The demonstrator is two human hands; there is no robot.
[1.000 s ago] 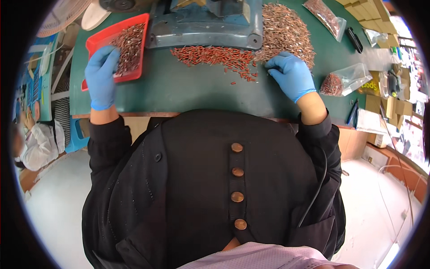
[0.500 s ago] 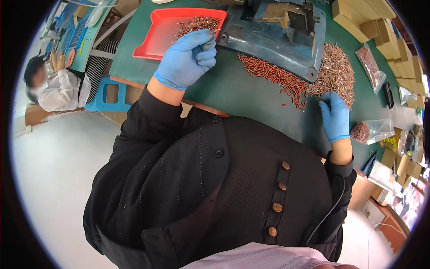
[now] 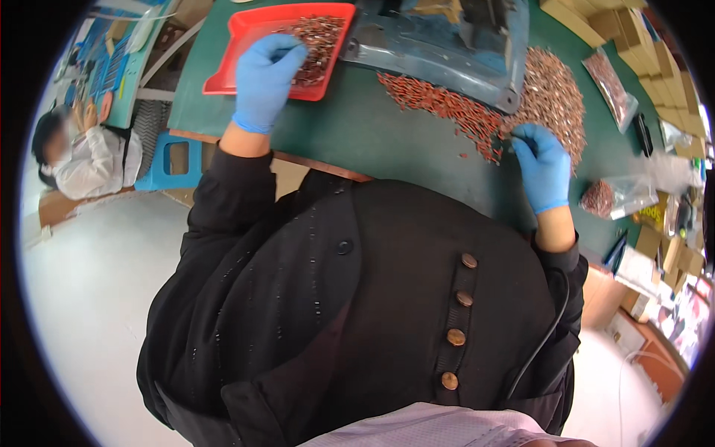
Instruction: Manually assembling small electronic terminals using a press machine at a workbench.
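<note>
My left hand [image 3: 264,83], in a blue glove, is over the right part of a red tray [image 3: 223,78]. Its fingers are curled together beside a heap of small red-brown and metallic parts [image 3: 322,37] in the tray; whatever they pinch is too small to make out. At the lower edge of two heaps on the table, my gloved right hand [image 3: 545,165] has thumb and fingers drawn into a pinch. A tiny piece may be between the tips, but I cannot name it. Nearest to it are small red cylindrical parts [image 3: 439,104] and silvery-brown parts with thin metal ends [image 3: 555,93].
A heavy blue-grey machine base [image 3: 454,63] stands between tray and heaps. Clear bags of parts [image 3: 607,86] [image 3: 598,199], a black object [image 3: 642,134] and cardboard boxes [image 3: 633,48] line the right side. At far left a person [image 3: 93,160] sits near a blue stool [image 3: 173,160].
My left hand has moved left over the tray; the thin metal piece seen at its fingertips no longer shows. My right hand has shifted slightly left and up along the heap's edge. The view has shifted a little.
</note>
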